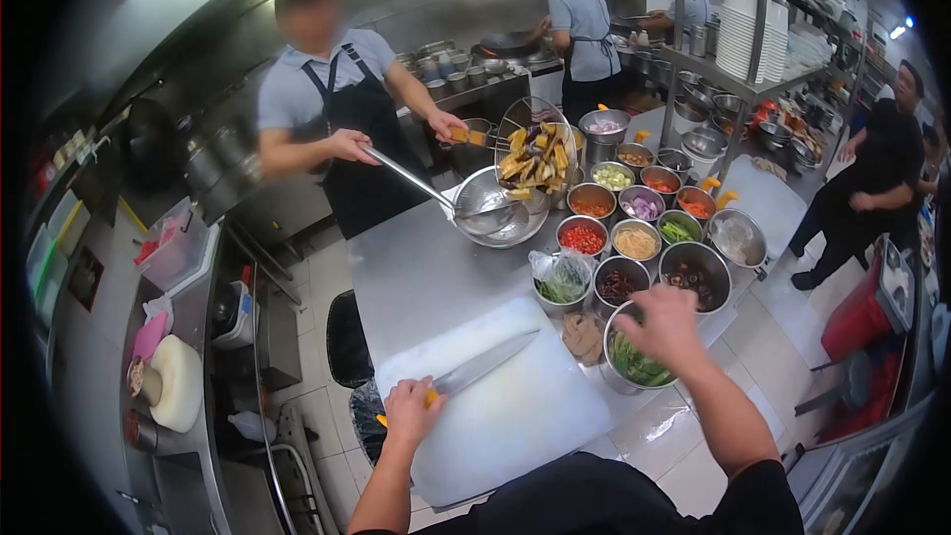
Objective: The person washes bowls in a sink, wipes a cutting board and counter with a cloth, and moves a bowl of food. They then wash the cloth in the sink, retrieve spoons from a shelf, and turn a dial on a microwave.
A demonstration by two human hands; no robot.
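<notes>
Our left hand [411, 408] has its fingers closed round the handle of the knife [482, 365], whose blade lies flat on the white cutting board [515, 421]. Bare desk [416, 277] lies open beyond the board. Our right hand [669, 325] hovers over the bowl of greens [634, 367]; we cannot tell whether its fingers grip. Ingredient bowls [634, 240] crowd close behind it.

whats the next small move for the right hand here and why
Probably lift a handful of greens from the steel bowl onto the white cutting board. The right hand is down over that bowl, the board holds only the knife, and the left hand grips its handle.
</notes>
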